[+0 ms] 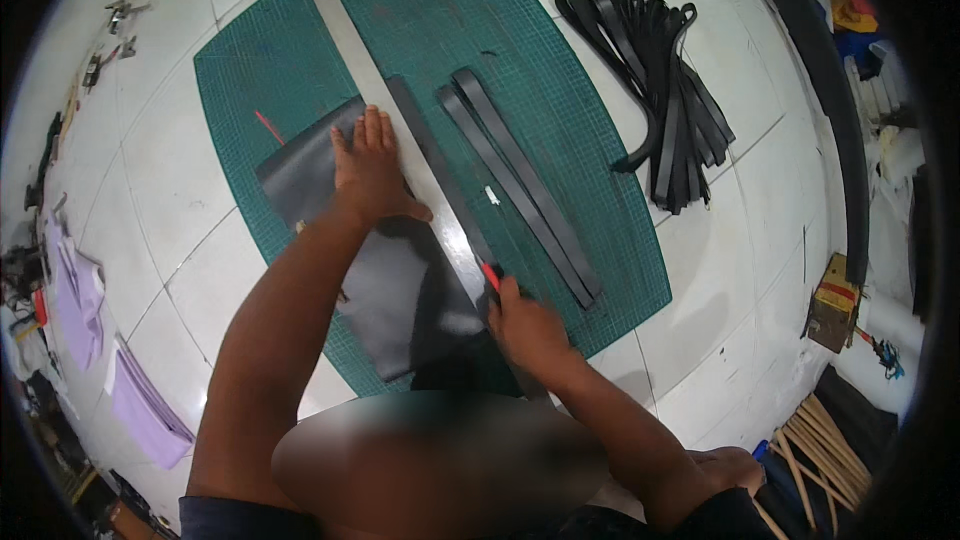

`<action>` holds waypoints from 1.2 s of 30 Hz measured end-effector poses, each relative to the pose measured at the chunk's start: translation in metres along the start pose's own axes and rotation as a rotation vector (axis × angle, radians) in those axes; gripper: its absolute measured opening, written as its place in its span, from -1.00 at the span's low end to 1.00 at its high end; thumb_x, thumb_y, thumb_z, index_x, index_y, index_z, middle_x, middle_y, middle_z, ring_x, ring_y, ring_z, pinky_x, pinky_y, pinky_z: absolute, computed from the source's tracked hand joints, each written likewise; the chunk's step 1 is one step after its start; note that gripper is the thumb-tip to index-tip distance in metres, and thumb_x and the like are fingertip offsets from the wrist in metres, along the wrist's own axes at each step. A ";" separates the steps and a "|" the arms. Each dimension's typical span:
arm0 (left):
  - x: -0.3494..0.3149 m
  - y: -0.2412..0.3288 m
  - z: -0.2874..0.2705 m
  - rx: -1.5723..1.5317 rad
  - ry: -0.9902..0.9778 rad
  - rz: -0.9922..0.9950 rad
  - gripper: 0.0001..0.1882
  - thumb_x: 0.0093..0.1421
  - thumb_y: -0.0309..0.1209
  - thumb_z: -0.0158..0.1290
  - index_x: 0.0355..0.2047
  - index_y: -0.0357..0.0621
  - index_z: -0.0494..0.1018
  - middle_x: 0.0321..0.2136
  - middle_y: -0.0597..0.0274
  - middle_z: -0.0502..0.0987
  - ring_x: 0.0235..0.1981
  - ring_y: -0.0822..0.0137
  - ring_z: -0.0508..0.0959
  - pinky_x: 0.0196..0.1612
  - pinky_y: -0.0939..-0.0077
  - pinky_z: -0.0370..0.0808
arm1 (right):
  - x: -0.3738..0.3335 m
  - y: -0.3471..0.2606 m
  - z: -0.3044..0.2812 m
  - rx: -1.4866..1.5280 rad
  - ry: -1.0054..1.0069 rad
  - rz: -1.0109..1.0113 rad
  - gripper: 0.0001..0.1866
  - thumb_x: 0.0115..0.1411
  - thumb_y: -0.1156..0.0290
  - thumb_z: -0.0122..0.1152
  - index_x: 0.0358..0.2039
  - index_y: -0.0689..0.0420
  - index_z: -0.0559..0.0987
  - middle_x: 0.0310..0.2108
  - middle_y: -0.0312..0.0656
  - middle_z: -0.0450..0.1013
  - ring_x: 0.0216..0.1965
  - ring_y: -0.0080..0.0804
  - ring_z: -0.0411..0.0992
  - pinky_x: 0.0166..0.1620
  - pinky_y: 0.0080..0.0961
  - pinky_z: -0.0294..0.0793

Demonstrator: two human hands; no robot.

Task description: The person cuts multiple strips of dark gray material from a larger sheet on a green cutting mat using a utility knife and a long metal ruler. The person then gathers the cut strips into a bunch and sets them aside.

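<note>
A long metal ruler (345, 35) lies slantwise over a sheet of black leather-like material (390, 285) on a green cutting mat (560, 120). My left hand (372, 165) is flat on the ruler and the sheet, fingers stretched forward and thumb out to the right. My right hand (530, 330) is closed around a red utility knife (491, 277), held at the ruler's right edge nearer to me; its tip is too small to make out. A narrow strip of the black sheet (425, 130) shows along the ruler's right side.
Cut black strips (520, 190) lie right of the ruler, beside a small white piece (492, 196). A red stick-like item (268, 127) is left of the sheet. Looped black straps (665, 90) rest on the tiled floor. Folded lilac cloth (145, 410) sits at left, wooden sticks (820, 450) at lower right.
</note>
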State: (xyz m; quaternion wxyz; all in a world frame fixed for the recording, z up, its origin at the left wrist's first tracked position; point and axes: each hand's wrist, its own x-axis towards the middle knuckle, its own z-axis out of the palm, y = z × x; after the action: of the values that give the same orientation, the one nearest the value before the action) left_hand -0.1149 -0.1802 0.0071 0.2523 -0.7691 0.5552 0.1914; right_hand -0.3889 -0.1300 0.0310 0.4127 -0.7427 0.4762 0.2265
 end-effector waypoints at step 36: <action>0.002 0.002 -0.012 -0.007 -0.059 0.023 0.57 -0.33 0.43 0.33 0.47 -0.21 -0.22 0.48 -0.13 -0.18 0.49 -0.10 -0.13 0.40 -0.30 -0.09 | 0.186 -0.142 -0.075 -0.035 0.349 -0.240 -0.61 0.40 0.15 -0.11 -0.04 0.27 0.30 -0.09 0.23 0.53 0.00 0.17 0.52 0.03 0.00 0.49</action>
State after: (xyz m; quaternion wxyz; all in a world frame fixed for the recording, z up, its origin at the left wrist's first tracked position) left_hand -0.1155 -0.1894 0.0151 0.2635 -0.7574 0.5558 0.2189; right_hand -0.1841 -0.2596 -0.0066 0.3351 -0.8291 0.4445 0.0520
